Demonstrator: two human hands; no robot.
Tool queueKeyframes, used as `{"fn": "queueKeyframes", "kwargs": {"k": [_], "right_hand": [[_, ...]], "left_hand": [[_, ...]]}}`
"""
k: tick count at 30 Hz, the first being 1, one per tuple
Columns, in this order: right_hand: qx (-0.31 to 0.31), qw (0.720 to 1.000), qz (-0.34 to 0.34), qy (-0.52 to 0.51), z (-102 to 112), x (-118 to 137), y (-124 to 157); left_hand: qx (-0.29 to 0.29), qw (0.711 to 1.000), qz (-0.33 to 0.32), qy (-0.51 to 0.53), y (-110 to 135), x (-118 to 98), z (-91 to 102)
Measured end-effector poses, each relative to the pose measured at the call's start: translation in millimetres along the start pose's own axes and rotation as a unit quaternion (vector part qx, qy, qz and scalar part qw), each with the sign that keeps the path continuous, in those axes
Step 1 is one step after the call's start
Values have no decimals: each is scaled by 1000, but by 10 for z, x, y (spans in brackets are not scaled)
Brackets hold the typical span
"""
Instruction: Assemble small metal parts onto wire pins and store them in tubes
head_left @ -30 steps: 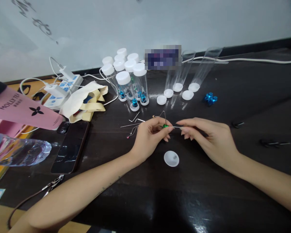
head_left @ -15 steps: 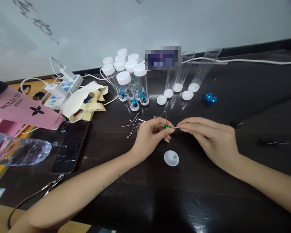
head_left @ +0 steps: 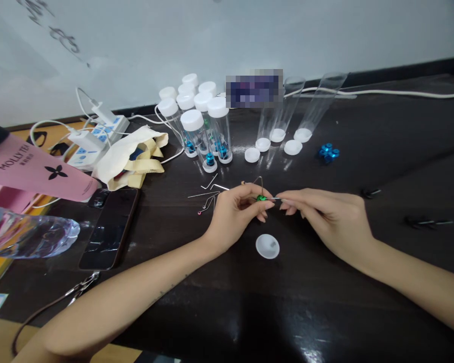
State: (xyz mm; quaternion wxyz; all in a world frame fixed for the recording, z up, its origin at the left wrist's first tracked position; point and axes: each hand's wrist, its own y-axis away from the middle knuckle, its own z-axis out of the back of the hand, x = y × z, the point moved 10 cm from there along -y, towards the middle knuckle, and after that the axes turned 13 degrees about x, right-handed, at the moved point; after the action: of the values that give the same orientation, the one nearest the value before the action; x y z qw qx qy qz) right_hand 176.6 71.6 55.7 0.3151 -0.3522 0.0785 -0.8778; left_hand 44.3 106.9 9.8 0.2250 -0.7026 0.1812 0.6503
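My left hand (head_left: 237, 207) is closed, its thumb and forefinger pinching a small green metal part (head_left: 262, 198). A thin bent wire rises from beside that part. My right hand (head_left: 323, 217) faces it with closed fingertips on a thin metal rod (head_left: 275, 198), whose other end meets the green part. Most of the rod is hidden by the fingers. Below both hands lies a small round white cap (head_left: 267, 246) with something dark in it. Left of my left hand are several thin bent metal rods (head_left: 211, 182), one with a pink tip.
Several clear tubes with white caps (head_left: 192, 120) stand behind, some holding blue parts. Uncapped tubes (head_left: 318, 108) and white caps (head_left: 252, 155) are right of them. Blue parts (head_left: 328, 152) and black pieces (head_left: 426, 222) lie rightward. A phone (head_left: 109, 229), pouch (head_left: 130, 156) and bottle (head_left: 34, 237) crowd the left.
The fingers of my right hand have shifted at the rod; its curled fingertips now show below the thumb. My left hand keeps its pinch on the green part, almost unmoved.
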Motion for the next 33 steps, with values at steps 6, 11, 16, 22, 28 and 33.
{"fn": "queueKeyframes", "kwargs": {"k": [6, 11, 16, 22, 28, 33], "right_hand": [[30, 999, -18, 7, -67, 6, -24], [52, 998, -32, 11, -92, 8, -49], [56, 995, -72, 30, -101, -57, -55], [-13, 995, 0, 94, -18, 88, -18], [-11, 996, 33, 86, -15, 143, 3], [3, 999, 40, 35, -23, 112, -17]], "left_hand": [[2, 1000, -2, -16, 5, -12, 4], [7, 999, -10, -34, 12, -23, -9], [-3, 999, -2, -34, 16, -24, 0], [-20, 1000, 12, 6, -3, 16, 45], [-24, 1000, 10, -3, 4, 18, 58], [-20, 1000, -1, -22, 22, -23, 43]]}}
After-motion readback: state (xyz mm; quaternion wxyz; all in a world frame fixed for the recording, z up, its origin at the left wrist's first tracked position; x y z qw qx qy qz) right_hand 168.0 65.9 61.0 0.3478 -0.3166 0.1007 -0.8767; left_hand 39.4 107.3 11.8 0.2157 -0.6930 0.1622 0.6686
